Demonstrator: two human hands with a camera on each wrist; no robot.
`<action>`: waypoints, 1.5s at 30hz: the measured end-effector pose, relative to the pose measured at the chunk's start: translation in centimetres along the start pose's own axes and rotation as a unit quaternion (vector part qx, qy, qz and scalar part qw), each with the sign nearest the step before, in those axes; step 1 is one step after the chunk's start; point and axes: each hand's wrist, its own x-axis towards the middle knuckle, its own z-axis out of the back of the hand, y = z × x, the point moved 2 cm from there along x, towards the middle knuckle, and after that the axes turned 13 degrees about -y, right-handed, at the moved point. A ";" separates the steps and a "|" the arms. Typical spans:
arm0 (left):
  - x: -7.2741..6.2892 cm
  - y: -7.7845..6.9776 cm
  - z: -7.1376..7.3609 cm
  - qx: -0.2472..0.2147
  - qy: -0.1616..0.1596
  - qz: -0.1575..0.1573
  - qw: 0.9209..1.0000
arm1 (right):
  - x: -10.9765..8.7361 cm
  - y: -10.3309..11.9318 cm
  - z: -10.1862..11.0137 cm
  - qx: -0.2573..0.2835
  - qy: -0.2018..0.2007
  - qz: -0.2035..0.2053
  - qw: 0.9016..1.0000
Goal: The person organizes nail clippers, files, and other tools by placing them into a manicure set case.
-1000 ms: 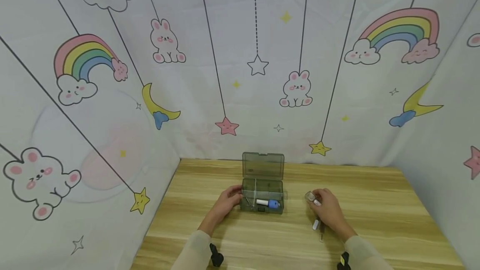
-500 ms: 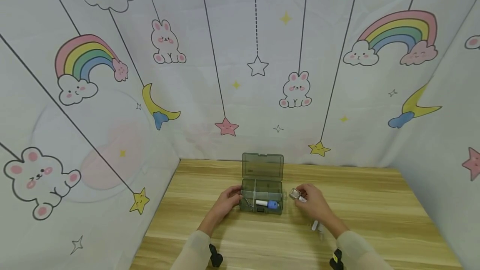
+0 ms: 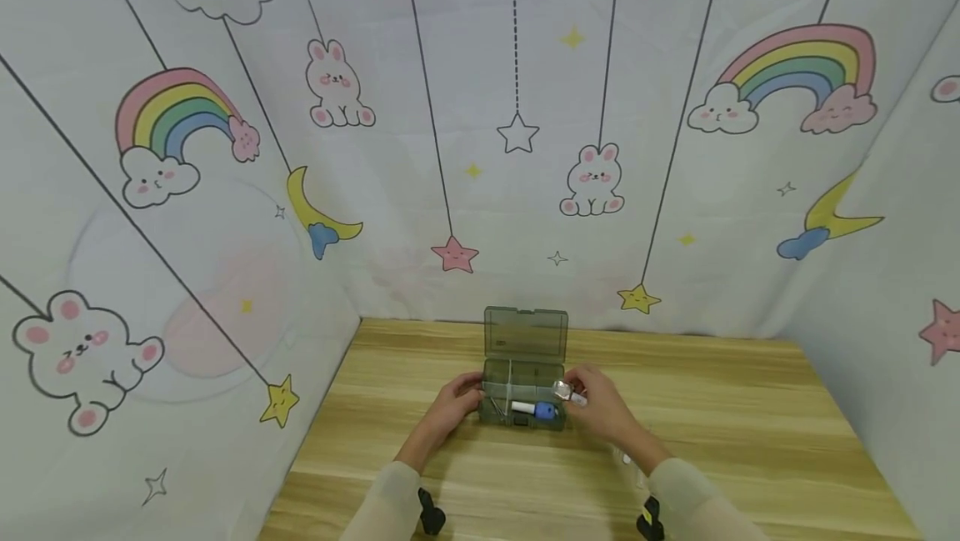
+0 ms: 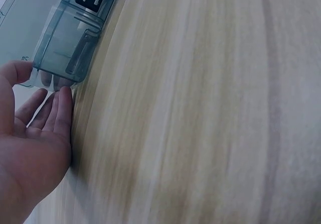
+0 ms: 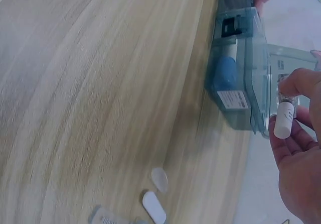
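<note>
My left hand [image 3: 448,412] holds the left end of a translucent green-grey compartment box [image 4: 60,50], its thumb at the rim and its fingers against the end wall. The box's lid [image 3: 525,334] stands raised at the back. In a front compartment lies a blue nail polish bottle [image 3: 545,410] with a white cap; thin metal pieces [image 3: 498,406] are in the compartment to its left. My right hand [image 3: 600,403] pinches a small clear bottle [image 3: 562,391] with a white cap [image 5: 284,123], over the right side of the box.
On the wood-grain table [image 3: 742,441], near my right forearm, lie a white oval piece [image 5: 154,207], a clear oval piece [image 5: 159,179] and a clear lettered piece [image 5: 108,217]. A printed cloth wall [image 3: 675,191] encloses the table's back and sides.
My right hand has carried the clear bottle leftward, from beside the box to over its right compartments. The left hand and the box have stayed in place.
</note>
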 end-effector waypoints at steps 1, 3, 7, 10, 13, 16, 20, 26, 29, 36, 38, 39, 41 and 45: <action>0.0 0.0 0.0 0.000 0.000 0.001 1.000 | 0.0 0.2 -0.3 0.000 -0.001 0.001 1.000; 0.0 -0.1 0.0 -0.002 -0.002 0.002 1.000 | 0.1 0.6 -0.7 0.003 0.000 0.008 1.000; -0.1 -0.2 0.1 -0.006 -0.005 0.002 1.000 | 0.2 1.3 -1.5 0.009 0.003 0.032 0.999; -0.1 -0.2 0.2 -0.002 -0.004 -0.004 1.000 | 0.3 1.6 -2.2 0.010 0.006 0.038 0.999; -0.1 -0.1 0.2 -0.001 -0.002 -0.003 1.000 | 0.3 1.7 -2.8 0.013 0.011 0.034 0.999; -0.1 -0.1 0.3 -0.003 -0.002 0.006 1.000 | 0.2 1.8 -3.3 0.016 0.019 0.025 0.999; 0.0 0.0 0.3 -0.001 -0.002 0.004 1.000 | 0.2 2.1 -3.8 0.014 0.023 0.036 0.999; 0.1 0.0 0.3 -0.006 -0.014 0.002 1.000 | 0.1 2.1 -4.9 -0.008 0.039 0.043 0.998; 0.0 0.0 0.2 -0.005 -0.015 -0.002 1.000 | 0.0 2.0 -5.2 -0.011 0.044 0.037 0.998; -0.1 0.0 0.0 -0.006 -0.014 0.004 1.000 | -0.2 1.8 -5.3 -0.010 0.044 0.034 0.998; -0.1 0.0 -0.1 -0.007 -0.013 0.003 1.000 | -0.2 1.7 -5.2 -0.010 0.044 0.033 0.998; 0.0 0.0 -0.1 -0.007 -0.013 0.005 1.000 | -0.3 1.7 -5.2 -0.012 0.044 0.033 0.998; 0.0 -0.1 -0.1 -0.005 -0.011 0.004 1.000 | -0.3 1.6 -5.1 -0.010 0.045 0.033 0.998; 0.0 -0.2 -0.2 -0.004 -0.010 0.007 1.000 | -0.5 1.7 -4.7 0.007 0.052 0.030 0.998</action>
